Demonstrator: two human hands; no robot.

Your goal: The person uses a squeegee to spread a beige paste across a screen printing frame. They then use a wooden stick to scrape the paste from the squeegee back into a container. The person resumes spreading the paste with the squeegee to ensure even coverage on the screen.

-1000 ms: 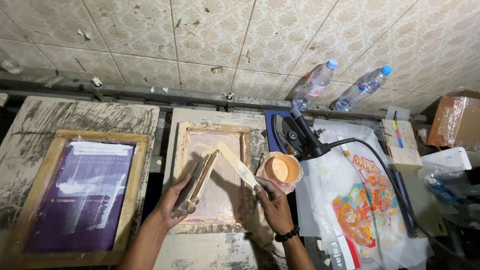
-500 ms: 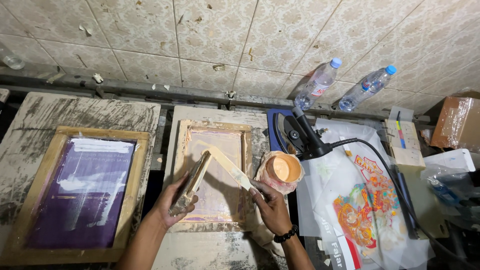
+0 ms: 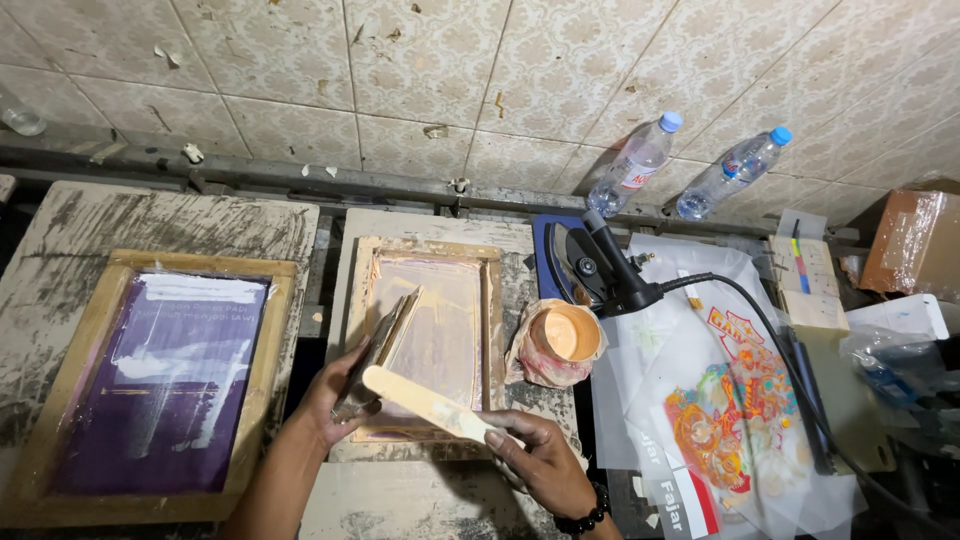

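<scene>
You hold a tilted squeegee (image 3: 380, 345) on the small wooden screen frame (image 3: 428, 340), with a flat paint-smeared wooden spatula (image 3: 425, 402) across its lower end.

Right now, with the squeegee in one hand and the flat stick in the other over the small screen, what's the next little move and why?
Probably draw the flat stick along the squeegee blade, scraping ink down onto the small wooden-framed screen. The right hand has the stick's tip against the squeegee's lower end, the left hand tilts the squeegee over the mesh, and the open ink tub sits beside the frame.
</scene>
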